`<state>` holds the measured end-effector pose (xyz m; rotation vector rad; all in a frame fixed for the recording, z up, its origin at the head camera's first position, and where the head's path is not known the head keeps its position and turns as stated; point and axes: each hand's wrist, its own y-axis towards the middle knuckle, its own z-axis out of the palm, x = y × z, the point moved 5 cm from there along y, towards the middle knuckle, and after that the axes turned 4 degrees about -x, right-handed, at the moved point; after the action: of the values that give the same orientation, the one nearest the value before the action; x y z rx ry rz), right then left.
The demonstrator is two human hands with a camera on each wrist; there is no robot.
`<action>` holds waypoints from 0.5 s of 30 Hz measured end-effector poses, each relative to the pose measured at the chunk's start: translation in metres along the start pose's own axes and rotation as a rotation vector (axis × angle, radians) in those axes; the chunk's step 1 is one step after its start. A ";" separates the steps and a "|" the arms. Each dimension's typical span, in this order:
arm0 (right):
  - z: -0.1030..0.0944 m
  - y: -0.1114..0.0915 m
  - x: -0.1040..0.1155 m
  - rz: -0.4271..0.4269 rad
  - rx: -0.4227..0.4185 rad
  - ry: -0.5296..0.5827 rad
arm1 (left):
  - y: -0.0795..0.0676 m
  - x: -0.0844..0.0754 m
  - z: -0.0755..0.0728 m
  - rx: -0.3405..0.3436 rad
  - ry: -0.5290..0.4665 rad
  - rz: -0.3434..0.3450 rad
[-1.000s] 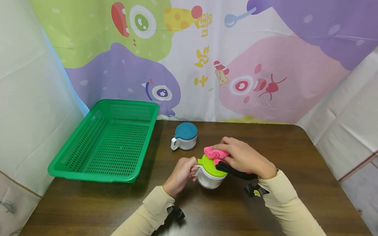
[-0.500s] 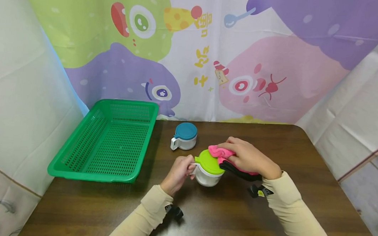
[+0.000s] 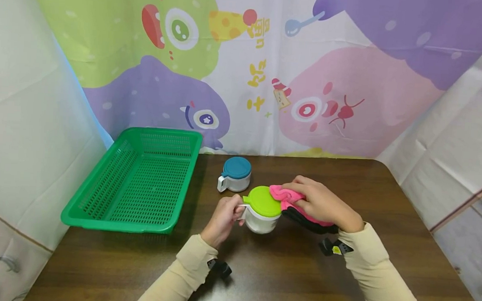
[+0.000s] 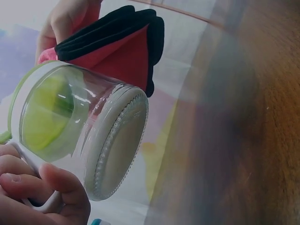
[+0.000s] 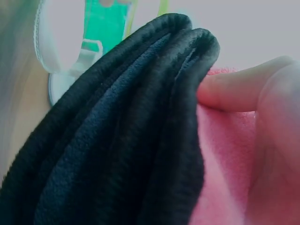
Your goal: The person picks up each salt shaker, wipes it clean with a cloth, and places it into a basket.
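My left hand (image 3: pixel 220 218) grips the white handle of a clear glass seasoning jar (image 3: pixel 260 224) with a lime-green lid (image 3: pixel 264 201). The jar leans, held above the tabletop; its ridged glass base (image 4: pixel 119 145) shows in the left wrist view. In my right hand (image 3: pixel 322 202) is a folded pink cloth (image 3: pixel 286 194) with black edging, pinched between thumb and fingers. The cloth lies against the lid's right edge. Its black folds (image 5: pixel 122 122) fill much of the right wrist view. Behind stands a second jar (image 3: pixel 237 169) with a blue lid and white handle.
A green plastic basket (image 3: pixel 126 227) stands at the left of the dark wooden table (image 3: pixel 275 279). A cartoon-printed curtain (image 3: pixel 250 137) hangs along the table's back edge, with pale sheets at both sides.
The jar in my left hand has shifted left and slightly away from me. My right hand has slid right with the cloth, from over the lid to its edge, uncovering more green.
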<state>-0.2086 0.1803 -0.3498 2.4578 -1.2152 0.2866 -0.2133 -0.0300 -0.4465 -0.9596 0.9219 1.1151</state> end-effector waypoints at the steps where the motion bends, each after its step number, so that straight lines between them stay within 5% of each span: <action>1: 0.000 -0.001 0.000 0.002 0.000 0.001 | 0.000 0.000 0.000 -0.004 -0.007 -0.001; 15: -0.005 -0.012 0.002 0.044 -0.025 0.071 | 0.001 -0.009 -0.007 -0.036 -0.029 0.007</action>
<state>-0.1980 0.1877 -0.3479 2.3813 -1.2365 0.3659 -0.2167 -0.0389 -0.4400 -0.9684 0.8852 1.1523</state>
